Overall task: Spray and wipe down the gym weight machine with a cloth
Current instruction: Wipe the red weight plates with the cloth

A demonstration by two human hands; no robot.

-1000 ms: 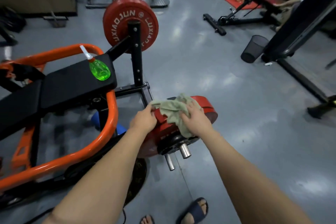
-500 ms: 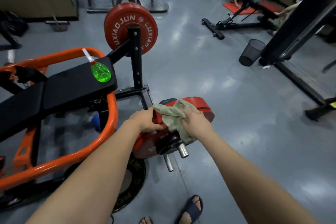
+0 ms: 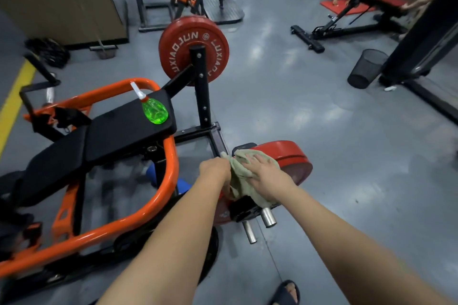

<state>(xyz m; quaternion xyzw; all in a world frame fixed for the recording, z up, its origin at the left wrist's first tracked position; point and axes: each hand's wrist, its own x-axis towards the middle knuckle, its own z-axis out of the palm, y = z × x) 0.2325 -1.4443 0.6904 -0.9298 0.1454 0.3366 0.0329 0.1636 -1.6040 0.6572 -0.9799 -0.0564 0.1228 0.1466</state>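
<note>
The right hand [image 3: 266, 177] has slid the green cloth [image 3: 244, 190] from the weight plate [image 3: 290, 160] face up onto its rim, and now presses it there with fingers spread flat. The left hand [image 3: 215, 171] stays curled over the rim beside the cloth, steadying the plate. The spray bottle [image 3: 155, 111] lies on the machine's black pad [image 3: 119, 129]. This plate looks nearly wiped.
</note>
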